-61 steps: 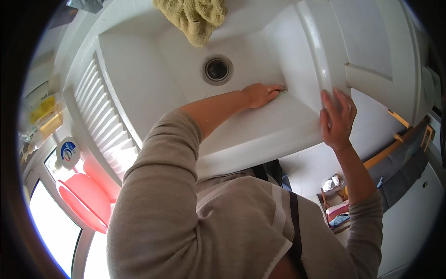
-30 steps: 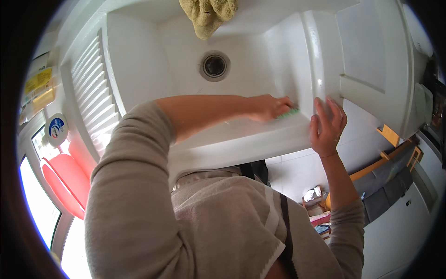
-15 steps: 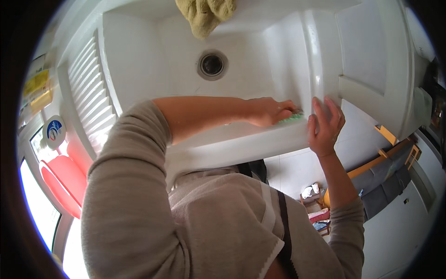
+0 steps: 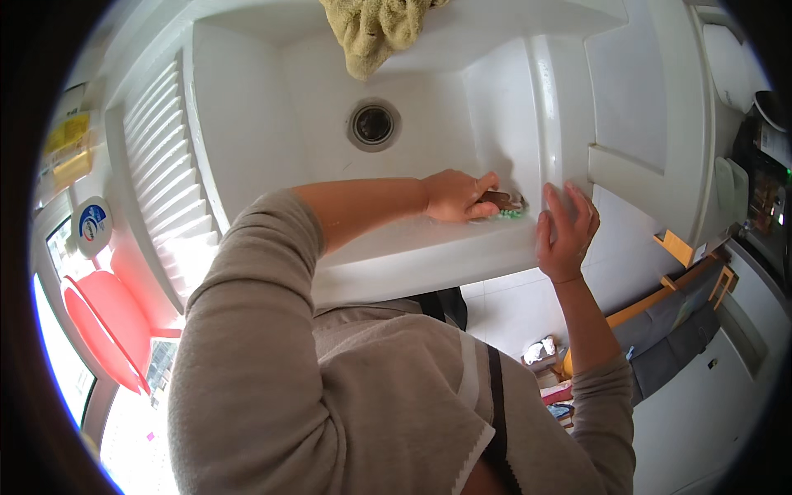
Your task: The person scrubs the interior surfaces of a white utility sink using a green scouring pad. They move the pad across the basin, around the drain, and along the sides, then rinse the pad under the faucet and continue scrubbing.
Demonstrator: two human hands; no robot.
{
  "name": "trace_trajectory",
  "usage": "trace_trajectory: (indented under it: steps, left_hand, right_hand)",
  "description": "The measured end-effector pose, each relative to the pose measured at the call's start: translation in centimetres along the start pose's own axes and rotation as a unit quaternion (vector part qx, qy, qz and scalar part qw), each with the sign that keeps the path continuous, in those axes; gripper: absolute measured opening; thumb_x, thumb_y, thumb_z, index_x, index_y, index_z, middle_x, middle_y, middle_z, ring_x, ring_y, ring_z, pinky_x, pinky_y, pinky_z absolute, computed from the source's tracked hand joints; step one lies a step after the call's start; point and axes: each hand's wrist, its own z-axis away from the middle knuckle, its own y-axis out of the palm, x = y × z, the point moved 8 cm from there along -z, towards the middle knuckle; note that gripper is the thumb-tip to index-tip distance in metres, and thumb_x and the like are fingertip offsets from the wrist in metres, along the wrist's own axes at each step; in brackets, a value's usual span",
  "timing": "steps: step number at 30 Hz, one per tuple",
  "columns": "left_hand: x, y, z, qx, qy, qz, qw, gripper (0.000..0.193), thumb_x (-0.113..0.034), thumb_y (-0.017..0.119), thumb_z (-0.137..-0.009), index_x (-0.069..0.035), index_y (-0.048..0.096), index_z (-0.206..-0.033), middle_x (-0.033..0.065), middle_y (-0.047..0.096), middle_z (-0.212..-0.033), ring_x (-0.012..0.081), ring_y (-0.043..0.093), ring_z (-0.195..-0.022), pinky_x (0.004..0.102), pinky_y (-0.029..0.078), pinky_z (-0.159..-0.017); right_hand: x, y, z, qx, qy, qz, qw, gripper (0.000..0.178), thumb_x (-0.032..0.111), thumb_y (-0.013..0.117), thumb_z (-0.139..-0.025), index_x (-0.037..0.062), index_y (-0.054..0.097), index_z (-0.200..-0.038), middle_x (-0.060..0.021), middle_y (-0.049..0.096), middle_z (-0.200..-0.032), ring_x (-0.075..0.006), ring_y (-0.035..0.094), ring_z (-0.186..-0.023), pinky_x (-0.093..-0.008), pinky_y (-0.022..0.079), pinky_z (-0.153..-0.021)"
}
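My left hand (image 4: 455, 196) is closed around a scrubbing brush (image 4: 500, 200) with a brown back and green bristles. The brush is down inside the white sink (image 4: 429, 257), at its near right corner, and its bristles face the near wall. Part of the brush is hidden by my fingers. On the right, my right hand (image 4: 566, 235) rests with spread fingers on the sink's outer rim at that same corner, holding nothing. A round drain (image 4: 373, 124) lies in the sink's floor, beyond my left forearm.
A yellow-green towel (image 4: 377, 33) hangs into the sink at the far side. Left of the basin runs a ribbed washboard (image 4: 161, 173). A pink basin (image 4: 115, 326) and a white bottle (image 4: 92, 224) stand farther left. A grey sofa (image 4: 672, 338) is at the right.
My left hand has drawn slightly left with the brush, so more of its brown back shows. My right hand has stayed on the rim. The whole view has shifted a little.
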Motion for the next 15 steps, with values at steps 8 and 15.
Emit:
trace_trajectory:
  steps: [8, 15]
  left_hand:
    - [1.9, -0.4, -2.0, -0.123, 0.124, 0.016, 0.984, 0.034, -0.036, 0.056, -0.094, -0.007, 0.043, -0.104, 0.0178, 0.057, -0.098, 0.0382, 0.057, -0.092, 0.0443, 0.045, -0.077]
    - [1.0, -1.8, -2.0, -0.234, 0.198, 0.028, 0.952, 0.017, -0.020, 0.058, -0.093, -0.007, 0.047, -0.095, 0.0141, 0.051, -0.089, 0.0363, 0.051, -0.084, 0.0427, 0.042, -0.073]
  right_hand:
    - [-0.3, 0.2, 0.5, 0.000, 0.005, 0.003, 1.000, 0.037, 0.013, 0.059, -0.085, 0.0133, 0.065, -0.121, -0.0098, 0.047, -0.131, -0.0278, 0.042, -0.122, -0.0394, 0.029, -0.105]
    - [-0.4, 0.2, 0.3, -0.004, 0.010, 0.006, 1.000, 0.037, 0.012, 0.058, -0.085, 0.0136, 0.065, -0.121, -0.0107, 0.047, -0.131, -0.0280, 0.042, -0.121, -0.0407, 0.029, -0.104]
